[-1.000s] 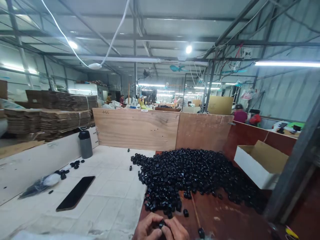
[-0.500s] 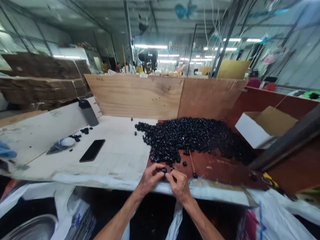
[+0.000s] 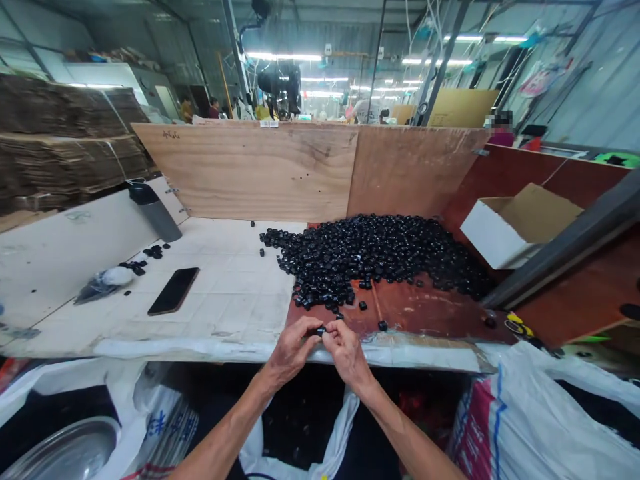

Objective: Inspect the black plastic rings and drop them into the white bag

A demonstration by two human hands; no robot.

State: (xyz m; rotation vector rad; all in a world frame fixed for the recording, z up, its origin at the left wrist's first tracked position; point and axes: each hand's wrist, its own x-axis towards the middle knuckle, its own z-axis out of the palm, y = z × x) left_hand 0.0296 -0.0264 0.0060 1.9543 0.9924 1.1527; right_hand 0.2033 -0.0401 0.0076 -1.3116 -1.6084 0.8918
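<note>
Nearest to us, an open white sack (image 3: pixel 339 437) is hanging below the edge of the worktop (image 3: pixel 230 313), between our forearms. A metal basin (image 3: pixel 70 453) is lying at our left, and a printed sack (image 3: pixel 535 413) is standing at our right.

Just above this edge, we are holding one small black piece (image 3: pixel 320 331) between our two hands. The fingers of our left hand (image 3: pixel 291 348) are narrow, pinching the piece from the left side; those of our right hand (image 3: pixel 349 351) are also narrow, pinching at its right end.

A little farther, a thin stick (image 3: pixel 376 303) is lying beside the big pile of black pieces (image 3: pixel 375 250), and at the left a phone (image 3: pixel 173 291) is resting flat, near a clear bag (image 3: pixel 103 283). Behind them, a grey bottle (image 3: pixel 156 213) is leaning at the left wall, and an open carton (image 3: pixel 500 233) is sitting tilted at the right. Beyond the wooden board (image 3: pixel 260 170), cardboard stacks (image 3: pixel 60 133) are filling the left, and a person (image 3: pixel 501 137) is showing at the right.
</note>
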